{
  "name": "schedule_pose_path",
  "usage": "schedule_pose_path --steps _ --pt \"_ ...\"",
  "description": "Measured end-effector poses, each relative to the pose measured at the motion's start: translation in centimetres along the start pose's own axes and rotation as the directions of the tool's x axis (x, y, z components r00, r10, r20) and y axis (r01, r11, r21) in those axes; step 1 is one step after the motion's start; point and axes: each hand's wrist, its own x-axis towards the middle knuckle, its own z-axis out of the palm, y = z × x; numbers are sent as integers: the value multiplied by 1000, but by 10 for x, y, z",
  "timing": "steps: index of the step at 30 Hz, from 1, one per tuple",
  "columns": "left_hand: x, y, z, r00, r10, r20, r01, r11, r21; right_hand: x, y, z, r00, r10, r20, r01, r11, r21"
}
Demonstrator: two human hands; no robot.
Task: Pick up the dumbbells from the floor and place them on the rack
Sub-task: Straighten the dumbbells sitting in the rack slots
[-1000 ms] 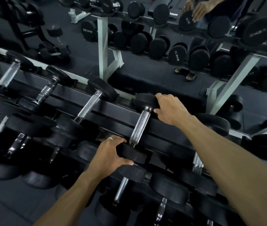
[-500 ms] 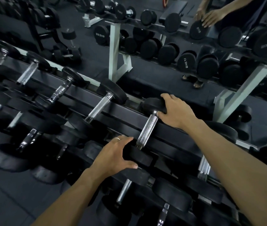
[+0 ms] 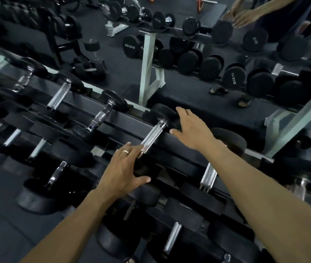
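A dumbbell point(image 3: 151, 136) with a chrome handle and black round heads lies across the top tier of the black rack point(image 3: 131, 120). My left hand point(image 3: 124, 168), with a ring on it, wraps the near head from the left. My right hand point(image 3: 190, 128) lies over the far head, fingers fairly straight and thumb under its edge. The rack's rails carry the dumbbell.
More dumbbells fill the tier on both sides, one point(image 3: 101, 116) to the left and one point(image 3: 209, 175) to the right, and the lower tiers hold several more. A mirror behind the rack reflects the rack and my hands point(image 3: 245, 16). Dark floor point(image 3: 2, 234) shows at lower left.
The view has swung toward the right and slightly up. Both hands stay on the same dumbbell's heads, and their fingers have gone from cupped to flatter.
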Motion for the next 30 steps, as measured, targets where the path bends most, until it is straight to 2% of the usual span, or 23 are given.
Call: schedule_pose_path --steps 4,9,14,24,30 --pt "12 -36 -6 996 32 81 -31 999 -13 20 -15 12 997 67 27 -67 998 2" --pt "25 -59 -6 989 37 146 -29 998 -56 33 -15 20 994 98 -41 -97 995 24" --pt "26 -58 -6 991 -2 134 25 986 -164 41 -17 21 996 90 -30 -90 996 9" --pt "21 -55 5 993 -79 87 98 967 -236 54 -24 15 999 37 20 -34 993 -111" --pt "23 -56 3 985 -94 143 124 968 -220 59 -25 15 998 53 30 -50 992 -114"
